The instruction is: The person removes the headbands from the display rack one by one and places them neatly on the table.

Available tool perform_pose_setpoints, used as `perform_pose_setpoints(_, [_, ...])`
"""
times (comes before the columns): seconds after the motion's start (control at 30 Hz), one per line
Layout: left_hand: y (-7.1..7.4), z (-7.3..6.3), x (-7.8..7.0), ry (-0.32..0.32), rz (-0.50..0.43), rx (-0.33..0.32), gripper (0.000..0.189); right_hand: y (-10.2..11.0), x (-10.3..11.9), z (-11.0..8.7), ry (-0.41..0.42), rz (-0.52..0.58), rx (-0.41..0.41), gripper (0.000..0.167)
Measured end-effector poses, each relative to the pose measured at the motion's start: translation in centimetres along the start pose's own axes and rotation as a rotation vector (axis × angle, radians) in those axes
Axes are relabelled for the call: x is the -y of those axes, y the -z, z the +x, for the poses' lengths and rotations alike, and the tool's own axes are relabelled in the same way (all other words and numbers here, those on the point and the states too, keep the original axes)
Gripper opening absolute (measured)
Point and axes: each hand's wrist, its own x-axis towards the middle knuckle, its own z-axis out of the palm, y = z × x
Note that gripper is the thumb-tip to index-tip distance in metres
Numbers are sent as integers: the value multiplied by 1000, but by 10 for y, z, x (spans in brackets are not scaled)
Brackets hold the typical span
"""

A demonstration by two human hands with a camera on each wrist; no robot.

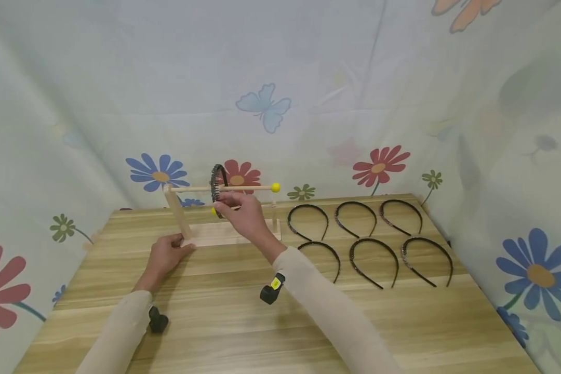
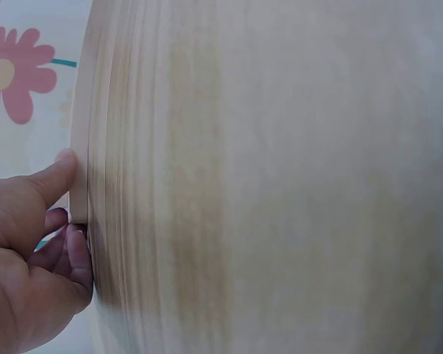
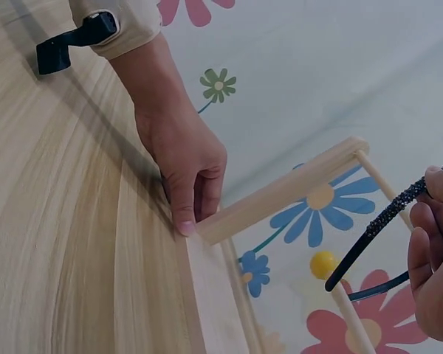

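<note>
In the head view my right hand (image 1: 245,215) pinches a black headband (image 1: 215,182) with dark beads along its band. The headband stands upright and crosses the upper rod (image 1: 248,188) of a wooden stand (image 1: 215,235). A yellow ball (image 1: 275,187) caps that rod's right end. My left hand (image 1: 165,254) grips the left front corner of the stand's base, thumb on top and fingers curled at the edge, as the left wrist view shows with the base board (image 2: 79,169). From the right wrist, the headband's tips (image 3: 332,284) point near a second yellow ball (image 3: 323,265) on the lower rod.
Several more headbands (image 1: 375,249) lie in two rows on the wooden table (image 1: 215,322), right of the stand. A flower-printed cloth (image 1: 308,150) hangs behind the table and along both sides. The stand's left upright (image 1: 177,213) rises beside my left hand.
</note>
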Motion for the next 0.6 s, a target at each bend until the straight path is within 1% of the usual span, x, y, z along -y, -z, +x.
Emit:
perform_pose_setpoints(0.1, [-1, 0, -1, 6, 5, 4, 56, 5, 2, 1, 2, -14, -7, 29])
perform_pose_setpoints(0.3, [-1, 1, 1, 19, 13, 9, 57, 15, 4, 3, 20, -1, -15, 28])
perform_pose_setpoints(0.6, [-1, 1, 2, 9, 17, 12, 57, 31, 2, 6, 51, 0, -40, 30])
